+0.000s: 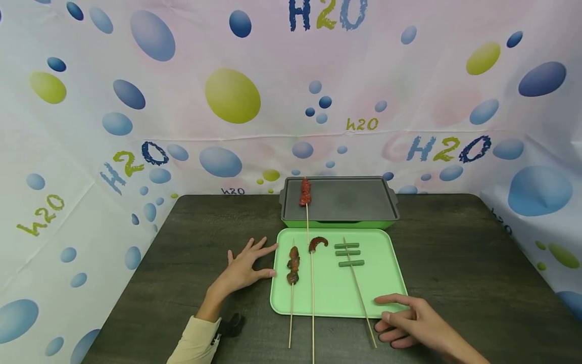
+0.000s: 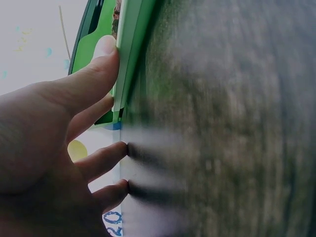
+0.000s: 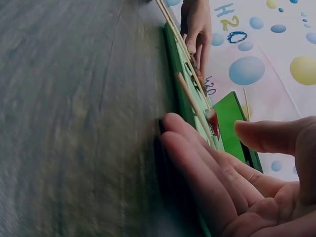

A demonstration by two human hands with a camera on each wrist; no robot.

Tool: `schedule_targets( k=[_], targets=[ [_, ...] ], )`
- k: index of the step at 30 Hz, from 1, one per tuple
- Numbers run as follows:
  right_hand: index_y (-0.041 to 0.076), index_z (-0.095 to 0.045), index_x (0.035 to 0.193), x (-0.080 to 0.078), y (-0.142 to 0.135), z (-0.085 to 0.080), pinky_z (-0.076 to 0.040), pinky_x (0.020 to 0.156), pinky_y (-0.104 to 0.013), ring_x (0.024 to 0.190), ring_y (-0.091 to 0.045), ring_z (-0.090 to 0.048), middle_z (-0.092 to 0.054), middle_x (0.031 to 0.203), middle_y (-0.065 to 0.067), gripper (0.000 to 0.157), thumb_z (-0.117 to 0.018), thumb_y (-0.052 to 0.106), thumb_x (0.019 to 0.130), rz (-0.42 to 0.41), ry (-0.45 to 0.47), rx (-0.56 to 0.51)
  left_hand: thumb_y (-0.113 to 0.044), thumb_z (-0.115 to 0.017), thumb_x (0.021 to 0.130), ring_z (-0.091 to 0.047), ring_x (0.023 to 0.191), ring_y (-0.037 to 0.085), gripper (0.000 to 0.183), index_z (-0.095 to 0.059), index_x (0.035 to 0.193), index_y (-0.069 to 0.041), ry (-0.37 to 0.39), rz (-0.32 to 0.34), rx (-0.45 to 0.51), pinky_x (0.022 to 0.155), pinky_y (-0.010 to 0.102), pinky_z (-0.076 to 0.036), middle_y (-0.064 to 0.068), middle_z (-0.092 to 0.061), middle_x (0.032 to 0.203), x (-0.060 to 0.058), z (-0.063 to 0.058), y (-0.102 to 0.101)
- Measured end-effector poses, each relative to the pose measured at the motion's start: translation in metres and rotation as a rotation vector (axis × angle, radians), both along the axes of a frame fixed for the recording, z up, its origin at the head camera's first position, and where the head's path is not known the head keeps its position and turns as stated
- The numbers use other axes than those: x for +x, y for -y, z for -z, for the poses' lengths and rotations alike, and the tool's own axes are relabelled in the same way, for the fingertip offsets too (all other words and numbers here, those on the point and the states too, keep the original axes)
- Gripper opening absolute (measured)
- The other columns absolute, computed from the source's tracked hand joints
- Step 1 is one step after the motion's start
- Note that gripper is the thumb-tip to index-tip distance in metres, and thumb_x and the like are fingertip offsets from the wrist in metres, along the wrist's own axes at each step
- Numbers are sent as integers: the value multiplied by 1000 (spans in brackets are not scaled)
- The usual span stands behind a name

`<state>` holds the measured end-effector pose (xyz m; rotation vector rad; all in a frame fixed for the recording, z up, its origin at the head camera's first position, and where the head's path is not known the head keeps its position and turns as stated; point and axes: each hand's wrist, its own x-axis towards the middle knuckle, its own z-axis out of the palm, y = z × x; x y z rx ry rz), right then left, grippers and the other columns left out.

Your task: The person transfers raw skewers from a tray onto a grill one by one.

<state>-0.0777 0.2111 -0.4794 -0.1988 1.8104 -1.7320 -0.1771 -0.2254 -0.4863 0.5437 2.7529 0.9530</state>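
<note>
A light green tray lies on the table with three skewers on it. The left one carries brown meat pieces, the middle one a dark red curled tentacle-like piece, the right one short green bean-like pieces. Their sticks stick out past the near edge. My left hand, fingers spread, touches the tray's left edge with thumb and index finger. Beside the near right corner, my right hand holds nothing, its fingers loosely bent; the index finger reaches over the rim.
Behind the tray stands a grey grill pan with a green base. A skewer with red meat pieces rests on its left part, stick pointing toward the tray. The dark wooden table meets a patterned sheet at the back.
</note>
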Motion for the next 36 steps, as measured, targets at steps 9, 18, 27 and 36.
schedule_targets(
  k=[9,18,27,36],
  targets=[
    [-5,-40,153,1,4,18,-59,88,-44,106,-34,-73,-70,117,-28,49,-53,13,109,-68,203,-261,-38,-78,91,-6,154,47,74,-48,156,-20,18,-2,5,101,86,11,18,-26,167,-1,3,1],
    [-3,-40,155,2,11,20,-54,98,-44,118,-35,-67,-66,128,-29,48,-51,6,108,-45,276,-401,-38,-78,91,-6,154,47,74,-49,156,-20,18,2,4,101,86,11,18,-26,167,-2,1,0],
    [-6,-44,152,1,21,17,-57,93,-40,111,-31,-71,-69,122,-27,50,-57,1,104,55,204,-384,-37,-78,91,-7,154,47,73,-49,156,-20,9,-3,4,101,86,11,17,-27,166,-1,2,1],
    [-4,-48,151,1,24,19,-58,89,-40,106,-27,-73,-72,118,-22,50,-61,2,103,83,201,-358,-38,-78,91,-6,154,47,73,-49,156,-19,8,0,9,101,86,11,18,-27,166,-1,2,0]
  ],
)
